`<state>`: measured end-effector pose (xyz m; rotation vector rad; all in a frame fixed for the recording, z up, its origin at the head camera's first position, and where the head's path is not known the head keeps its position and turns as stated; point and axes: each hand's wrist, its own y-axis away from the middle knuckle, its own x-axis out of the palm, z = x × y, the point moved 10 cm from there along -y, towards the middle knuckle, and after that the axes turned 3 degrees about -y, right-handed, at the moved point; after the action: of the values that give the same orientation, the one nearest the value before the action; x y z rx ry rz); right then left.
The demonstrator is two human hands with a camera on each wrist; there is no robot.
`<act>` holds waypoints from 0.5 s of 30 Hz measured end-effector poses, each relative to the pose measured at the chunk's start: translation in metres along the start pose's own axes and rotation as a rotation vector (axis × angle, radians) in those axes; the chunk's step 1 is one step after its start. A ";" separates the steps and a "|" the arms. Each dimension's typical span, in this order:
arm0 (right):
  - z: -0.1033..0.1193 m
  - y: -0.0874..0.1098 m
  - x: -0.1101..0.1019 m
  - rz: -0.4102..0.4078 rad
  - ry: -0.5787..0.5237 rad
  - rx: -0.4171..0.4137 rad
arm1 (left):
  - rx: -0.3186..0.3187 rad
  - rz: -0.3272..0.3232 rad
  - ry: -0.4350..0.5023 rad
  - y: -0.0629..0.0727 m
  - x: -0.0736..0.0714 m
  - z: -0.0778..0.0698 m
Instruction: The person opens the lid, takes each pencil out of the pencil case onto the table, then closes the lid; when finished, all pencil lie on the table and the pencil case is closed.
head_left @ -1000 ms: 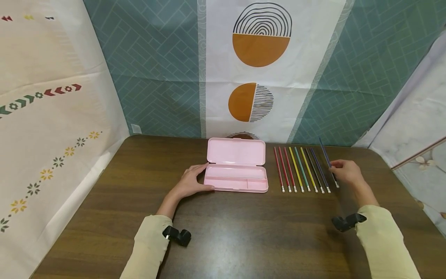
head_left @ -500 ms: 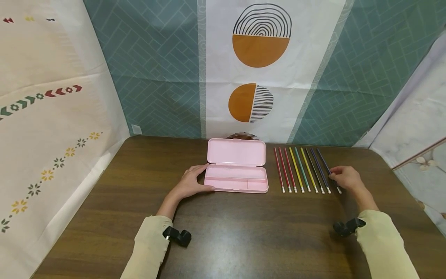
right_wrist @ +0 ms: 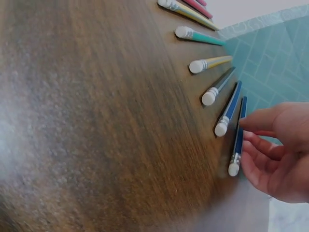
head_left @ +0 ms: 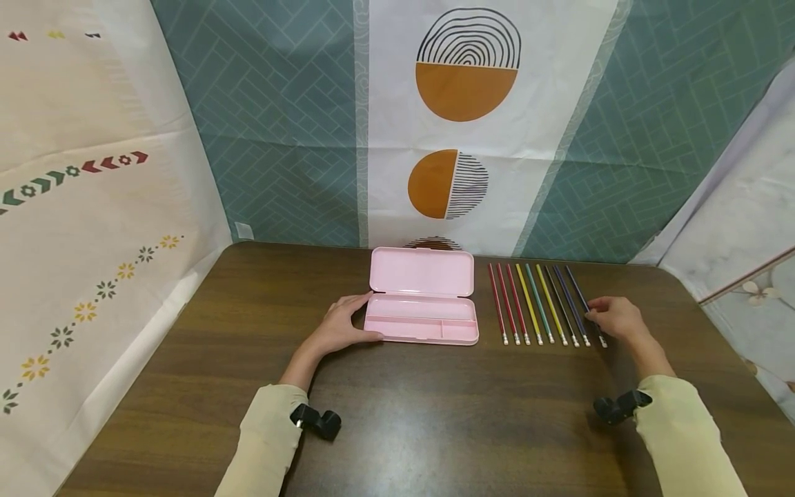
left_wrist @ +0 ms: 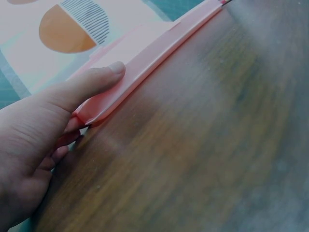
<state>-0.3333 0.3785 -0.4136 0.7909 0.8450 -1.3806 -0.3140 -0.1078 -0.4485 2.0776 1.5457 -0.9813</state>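
Note:
A pink pencil case (head_left: 422, 273) lies with its lid swung back, showing a long compartment and smaller ones. My left hand (head_left: 340, 326) grips its left end, the thumb (left_wrist: 104, 79) on the front edge and the fingers round the far side. At the right end of a row of pencils, my right hand (head_left: 620, 319) pinches a dark blue pencil (right_wrist: 239, 140) between thumb and fingers. That pencil lies slanted at the tabletop, its white eraser toward me. Beside it to the left is another blue pencil (right_wrist: 229, 110), untouched.
Left of the blue ones lie a black pencil (right_wrist: 219, 87), yellow pencils, a green pencil (head_left: 539, 293) and red pencils (head_left: 499, 304), roughly parallel, erasers toward me. The brown wooden table (head_left: 422, 414) ends at a patterned cloth backdrop (head_left: 292, 138).
My right hand has lowered the dark blue pencil from a raised tilt to the tabletop, at the right end of the row. The left hand and the case have stayed put.

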 end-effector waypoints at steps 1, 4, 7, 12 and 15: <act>0.003 0.000 -0.001 -0.016 0.008 -0.011 | 0.001 -0.001 0.003 0.000 0.000 0.000; 0.015 0.001 -0.005 -0.073 0.018 -0.045 | 0.001 0.000 0.002 0.000 0.000 0.000; 0.037 0.002 -0.006 -0.111 0.011 -0.101 | -0.009 0.005 0.001 0.000 0.000 0.000; 0.087 0.005 0.008 -0.042 -0.008 -0.215 | -0.021 0.006 -0.006 0.000 0.000 0.000; 0.114 0.006 0.020 0.017 -0.023 -0.259 | -0.022 0.006 -0.007 0.001 0.000 0.000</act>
<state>-0.3220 0.2703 -0.3748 0.5801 0.9734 -1.2324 -0.3132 -0.1079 -0.4486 2.0604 1.5388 -0.9639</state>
